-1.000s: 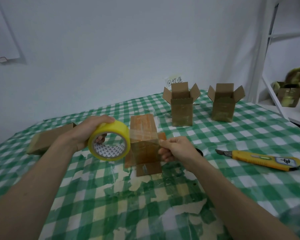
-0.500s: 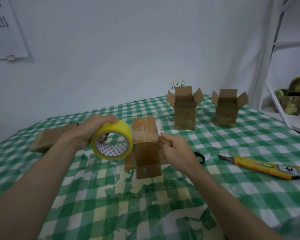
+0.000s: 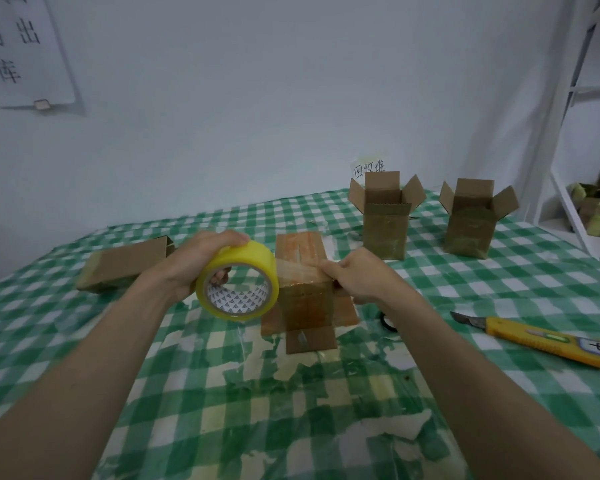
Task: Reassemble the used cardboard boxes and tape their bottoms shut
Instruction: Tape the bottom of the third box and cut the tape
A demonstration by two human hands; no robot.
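A small cardboard box (image 3: pixel 302 271) stands upside down in the middle of the table, its taped bottom facing up and its top flaps splayed on the cloth. My left hand (image 3: pixel 201 258) grips a yellow roll of clear tape (image 3: pixel 238 282) just left of the box. A strip of tape runs from the roll across the box's upper edge. My right hand (image 3: pixel 357 275) presses the tape end against the box's right side, fingers closed on it.
Two upright boxes (image 3: pixel 385 216) (image 3: pixel 471 220) with open top flaps stand at the back right. A flattened box (image 3: pixel 125 265) lies at the left. A yellow utility knife (image 3: pixel 548 341) lies at the right. A white shelf frame (image 3: pixel 568 126) borders the table's right side.
My right hand has slid from the box's front right corner up along its right side, pressing the tape down. The tape roll has stayed close to the box's left.
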